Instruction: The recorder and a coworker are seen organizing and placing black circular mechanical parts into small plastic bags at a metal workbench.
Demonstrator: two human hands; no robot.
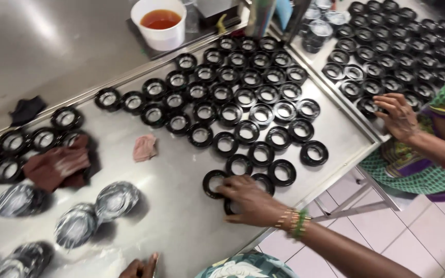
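White tub [159,32] of amber liquid; brown rags [57,166], perhaps.

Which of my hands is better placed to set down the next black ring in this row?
Probably the right hand: it already rests on the black rings at the near end of the rows. The left hand sits low at the table edge, away from them.

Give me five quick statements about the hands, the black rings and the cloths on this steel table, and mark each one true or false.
1. The right hand rests on black rings at the table's near edge. True.
2. The white cup is empty. False: it holds amber liquid.
3. A dark red cloth lies on the steel table. True.
4. The left hand holds a ring. False: it shows only at the bottom edge, holding nothing visible.
5. A co-worker's hand touches rings on the neighbouring table. True.
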